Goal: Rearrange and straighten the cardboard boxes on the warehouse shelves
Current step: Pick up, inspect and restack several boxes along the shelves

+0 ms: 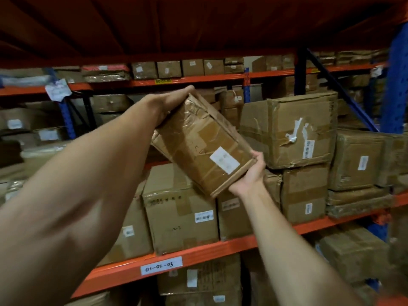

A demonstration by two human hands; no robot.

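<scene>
Held box: I see a small brown cardboard box wrapped in shiny clear tape (202, 143), with a white sticker on its near face. It is up in the air, tilted, its top end leaning left.
Left hand: my left hand (171, 102) wraps over the small box's top left end and grips it.
Right hand: my right hand (250, 173) cups the small box's bottom right corner from below, fingers curled around the edge, holding it too.
Landmark: the orange metal shelf beam with the white tag "01-02-03" (162, 265).
Place of held box: above the beam, in front of the boxes on it, touching none that I can see.
Box under it: a big plain brown carton with a barcode sticker (181, 217) stands on the beam, right below the small box.
Box to the right: a dented brown carton with torn white tape (293, 129) sits higher above the beam, stacked on another carton, just beside my right hand.
</scene>
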